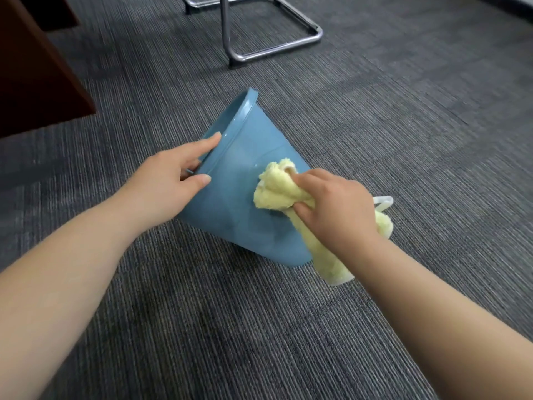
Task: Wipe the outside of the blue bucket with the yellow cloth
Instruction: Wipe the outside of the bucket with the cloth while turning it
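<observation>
Blue bucket (230, 209): frame centre, tipped on carpet (375, 111), rim upper left
Left hand (170, 183): thumb and fingers grip the rim
Right hand (337, 209): fingers bunched round yellow cloth (274, 192), pressed on bucket wall

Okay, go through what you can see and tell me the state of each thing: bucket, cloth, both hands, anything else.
blue bucket: tipped over on the carpet, mouth toward the left.
yellow cloth: bunched up, pressed against the bucket's outer wall.
left hand: grips the bucket's rim.
right hand: grips the cloth.
chair base: stands on the carpet, apart from the bucket.
</observation>
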Demonstrator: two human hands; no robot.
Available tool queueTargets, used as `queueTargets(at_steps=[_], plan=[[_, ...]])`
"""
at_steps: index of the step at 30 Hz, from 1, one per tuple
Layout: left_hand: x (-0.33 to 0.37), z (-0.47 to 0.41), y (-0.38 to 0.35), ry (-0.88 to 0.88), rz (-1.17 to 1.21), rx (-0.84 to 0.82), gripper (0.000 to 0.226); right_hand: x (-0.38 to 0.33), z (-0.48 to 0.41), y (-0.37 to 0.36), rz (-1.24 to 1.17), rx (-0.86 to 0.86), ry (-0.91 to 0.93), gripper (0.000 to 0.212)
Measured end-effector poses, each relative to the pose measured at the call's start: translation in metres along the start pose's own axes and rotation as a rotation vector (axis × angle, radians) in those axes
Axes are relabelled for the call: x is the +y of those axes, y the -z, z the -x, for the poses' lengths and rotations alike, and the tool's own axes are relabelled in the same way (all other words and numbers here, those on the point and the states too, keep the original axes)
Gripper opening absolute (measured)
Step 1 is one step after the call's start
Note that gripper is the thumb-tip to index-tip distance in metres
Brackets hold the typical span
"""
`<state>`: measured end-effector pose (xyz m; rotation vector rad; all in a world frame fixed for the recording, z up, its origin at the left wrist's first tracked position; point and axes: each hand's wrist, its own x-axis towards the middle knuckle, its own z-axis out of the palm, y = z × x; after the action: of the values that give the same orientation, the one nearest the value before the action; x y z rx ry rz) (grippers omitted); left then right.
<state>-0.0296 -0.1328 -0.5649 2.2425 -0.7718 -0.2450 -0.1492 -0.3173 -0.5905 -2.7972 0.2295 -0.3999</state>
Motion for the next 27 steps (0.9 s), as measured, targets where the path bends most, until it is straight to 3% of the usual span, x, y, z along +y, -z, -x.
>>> queueTargets(at_steps=[4,11,19,27], plan=[[-0.002,0.002,0.000,0.001,0.015,-0.005,0.067,0.011,0.000,-0.002,0.008,0.024,-0.093,0.029],[-0.004,0.000,0.003,0.033,0.005,0.007,0.066,0.001,0.011,-0.008,0.013,-0.070,0.106,0.036],[0.001,0.002,0.003,0.050,0.007,-0.003,0.067,0.043,0.009,-0.008,0.150,-0.053,-0.198,0.027],[-0.001,-0.002,0.004,0.081,0.013,0.013,0.064,0.020,0.022,-0.015,0.027,-0.050,0.038,0.034]])
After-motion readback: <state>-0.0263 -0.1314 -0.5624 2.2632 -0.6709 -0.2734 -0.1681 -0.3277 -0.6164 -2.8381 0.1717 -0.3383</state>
